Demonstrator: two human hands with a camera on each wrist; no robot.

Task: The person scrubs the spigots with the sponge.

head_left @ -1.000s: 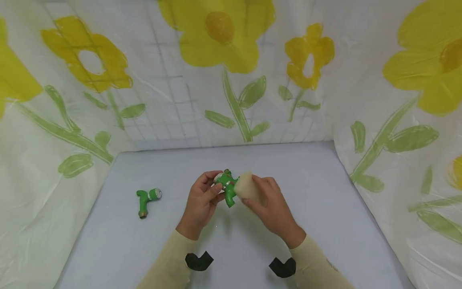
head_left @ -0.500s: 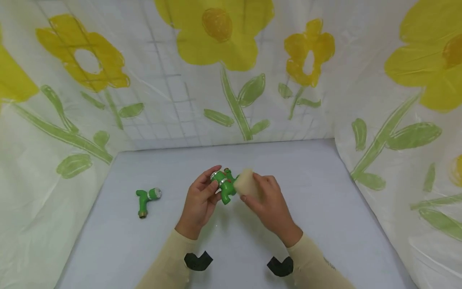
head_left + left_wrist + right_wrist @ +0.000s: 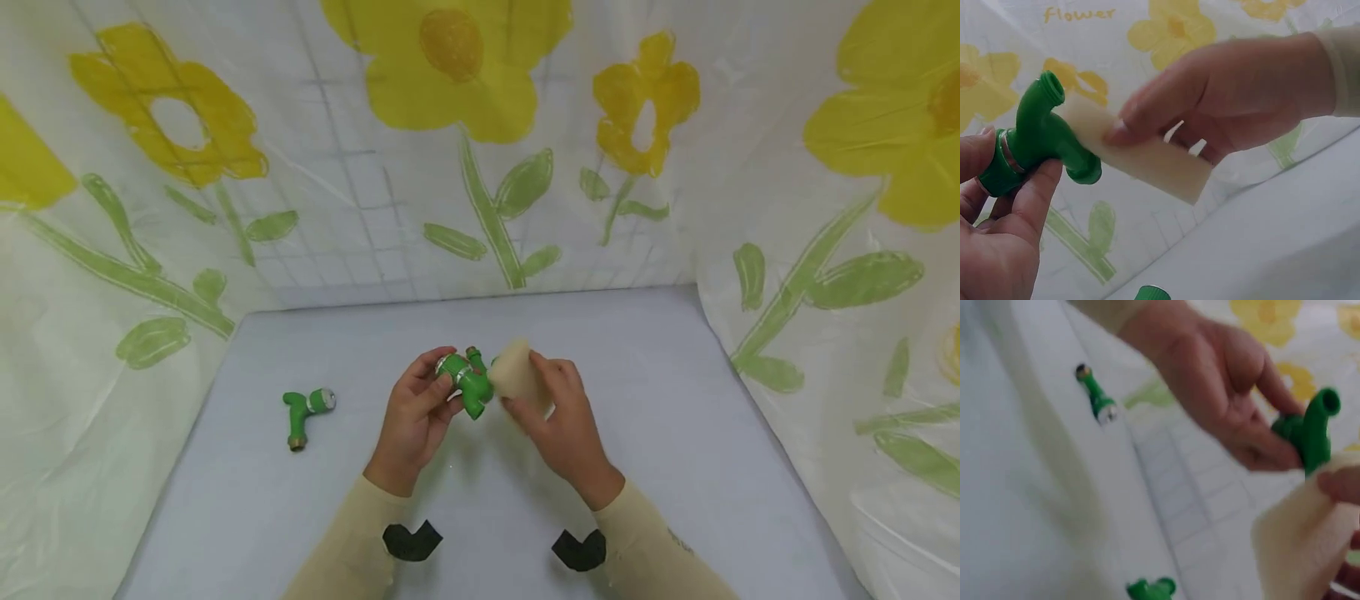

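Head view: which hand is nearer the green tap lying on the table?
Left. The left hand is to the right of the green tap, apart from it; the right hand is farther right, beyond the left.

I read place as curtained-off tabletop work area: thin white sheeting (image 3: pixel 45 333) hangs on three sides, bearing yellow flowers (image 3: pixel 450 43) and word "flower" (image 3: pixel 1080 14); pale tabletop (image 3: pixel 675 417) lies between. Faint grid (image 3: pixel 360 152) shows on or through back side. Room beyond, I cannot tell.
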